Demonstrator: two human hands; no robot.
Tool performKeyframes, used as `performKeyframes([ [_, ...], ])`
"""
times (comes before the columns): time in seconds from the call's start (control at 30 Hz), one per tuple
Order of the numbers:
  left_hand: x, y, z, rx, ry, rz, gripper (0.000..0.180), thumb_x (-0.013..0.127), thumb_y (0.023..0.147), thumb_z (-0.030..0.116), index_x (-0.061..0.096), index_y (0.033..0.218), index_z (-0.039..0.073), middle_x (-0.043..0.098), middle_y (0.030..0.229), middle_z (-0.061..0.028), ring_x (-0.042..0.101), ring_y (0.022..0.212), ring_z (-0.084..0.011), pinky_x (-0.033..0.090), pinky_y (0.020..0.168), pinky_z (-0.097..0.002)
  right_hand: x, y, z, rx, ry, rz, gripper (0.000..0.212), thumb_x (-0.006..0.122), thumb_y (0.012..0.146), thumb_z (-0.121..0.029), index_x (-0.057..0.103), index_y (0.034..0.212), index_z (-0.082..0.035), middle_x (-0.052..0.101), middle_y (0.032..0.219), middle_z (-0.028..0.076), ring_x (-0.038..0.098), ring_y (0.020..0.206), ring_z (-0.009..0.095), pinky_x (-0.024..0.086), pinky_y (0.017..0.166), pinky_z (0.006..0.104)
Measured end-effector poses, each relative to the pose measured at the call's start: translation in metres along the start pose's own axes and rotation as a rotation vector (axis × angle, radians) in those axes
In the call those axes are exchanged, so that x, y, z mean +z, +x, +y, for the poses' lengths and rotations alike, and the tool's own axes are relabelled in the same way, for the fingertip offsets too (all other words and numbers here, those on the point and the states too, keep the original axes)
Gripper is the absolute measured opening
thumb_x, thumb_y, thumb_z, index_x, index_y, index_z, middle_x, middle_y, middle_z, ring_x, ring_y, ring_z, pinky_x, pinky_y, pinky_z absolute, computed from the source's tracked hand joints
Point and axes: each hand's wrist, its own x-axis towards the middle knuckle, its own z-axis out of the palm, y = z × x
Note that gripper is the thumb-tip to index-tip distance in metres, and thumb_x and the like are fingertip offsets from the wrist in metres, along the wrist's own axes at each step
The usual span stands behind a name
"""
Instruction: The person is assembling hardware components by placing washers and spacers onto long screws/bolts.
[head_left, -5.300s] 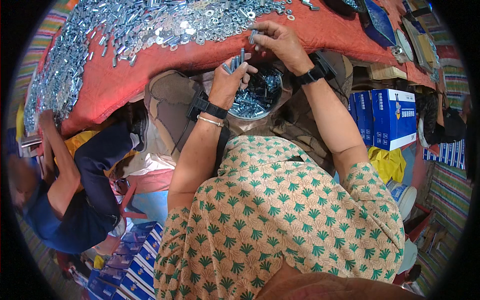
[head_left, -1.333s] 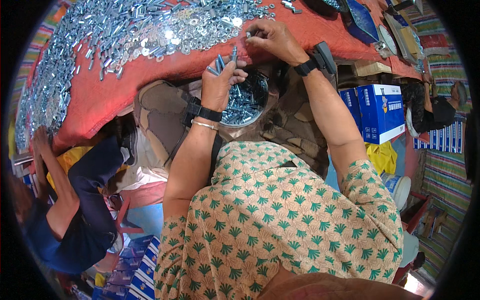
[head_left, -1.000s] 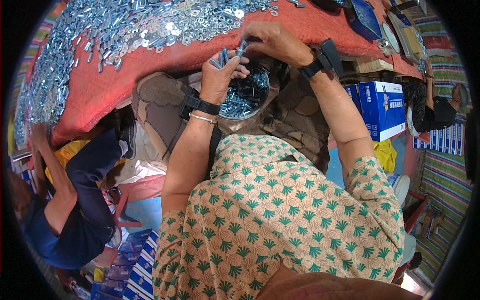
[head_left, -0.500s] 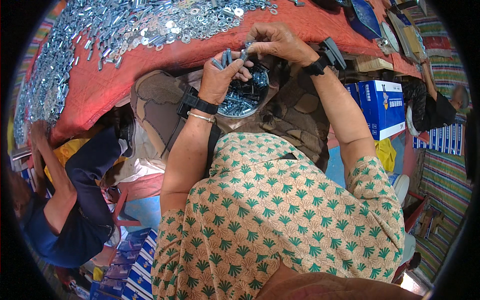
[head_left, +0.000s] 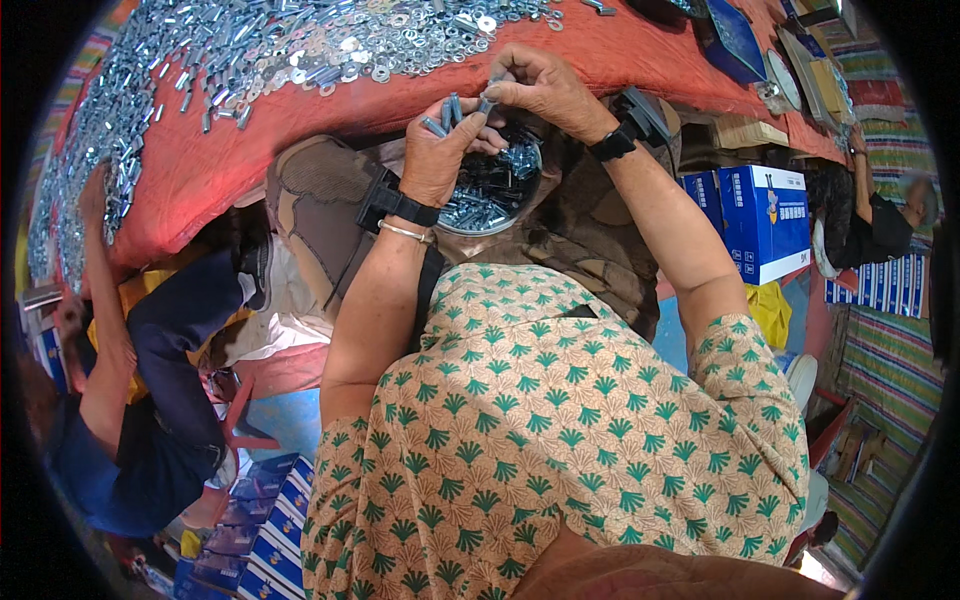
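My left hand (head_left: 436, 158) is closed around several short zinc-coloured metal sleeves (head_left: 452, 110), whose ends stick up between the fingers. One more metal sleeve (head_left: 486, 104) stands at the tip of my left thumb. Over it my right hand (head_left: 535, 88) pinches, thumb and forefinger touching its upper end. A tiny part may be in that pinch, too small to make out. Just below both hands, a round pail (head_left: 487, 232) sits between my knees, filled with metal bolts (head_left: 480, 207), some shiny and some dark.
A red-covered table (head_left: 330, 118) lies ahead, heaped with metal sleeves and flat washers (head_left: 380, 73). At left, a co-worker's arm (head_left: 100, 225) reaches to the heap. Blue-and-white boxes (head_left: 765, 222) stand at right, and more boxes (head_left: 270, 530) at lower left. A blue tray (head_left: 735, 40) lies far right.
My hands keep nearly the same pose, with the right fingers shifted slightly at the sleeve. The co-worker's hand at left has moved farther up onto the heap.
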Motion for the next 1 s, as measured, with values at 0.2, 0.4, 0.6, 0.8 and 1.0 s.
performKeyframes([
  [0.2,-0.001,-0.002,-0.001,-0.013,-0.003,-0.003,0.023,0.060,0.091,0.011,0.056,0.108,-0.004,0.066,0.093,-0.0154,0.067,0.073,-0.0172,0.055,0.062,-0.0243,-0.002,0.004,0.000,0.005,-0.263,0.006,0.016,0.068,0.086,-0.016,0.060,0.093,-0.004,0.059,0.081,-0.002,0.056,0.072,0.005,0.047,0.064,0.0205],
  [0.4,-0.003,0.000,-0.003,0.003,-0.022,0.003,0.022,0.060,0.091,0.011,0.057,0.107,-0.004,0.066,0.093,-0.0146,0.067,0.072,-0.0170,0.055,0.062,-0.0245,0.001,-0.004,0.004,0.079,0.176,-0.001,0.021,0.068,0.086,-0.016,0.062,0.101,-0.003,0.060,0.087,-0.002,0.057,0.079,0.005,0.047,0.070,0.0207],
  [0.6,-0.003,-0.001,-0.001,0.016,-0.020,0.005,0.021,0.060,0.092,0.011,0.057,0.106,-0.004,0.066,0.092,-0.0145,0.066,0.071,-0.0165,0.055,0.062,-0.0240,0.001,-0.008,0.011,0.119,0.087,0.067,0.017,0.066,0.087,-0.013,0.062,0.101,-0.004,0.062,0.090,-0.001,0.058,0.084,0.006,0.047,0.076,0.0212],
  [0.8,-0.002,-0.002,-0.004,-0.016,-0.021,0.001,0.020,0.059,0.092,0.010,0.057,0.105,-0.004,0.066,0.092,-0.0151,0.066,0.071,-0.0163,0.055,0.061,-0.0235,0.002,-0.010,0.008,0.103,0.273,0.032,0.019,0.066,0.088,-0.015,0.062,0.103,-0.005,0.062,0.090,-0.001,0.058,0.084,0.007,0.047,0.075,0.0219],
  [1.0,-0.002,-0.004,-0.002,-0.029,-0.062,-0.024,0.021,0.060,0.092,0.010,0.057,0.106,-0.005,0.066,0.092,-0.0165,0.067,0.070,-0.0169,0.054,0.060,-0.0232,-0.005,-0.009,0.008,0.139,0.301,-0.066,0.024,0.063,0.090,-0.015,0.060,0.110,-0.004,0.061,0.094,0.000,0.060,0.087,0.008,0.049,0.078,0.0217],
])
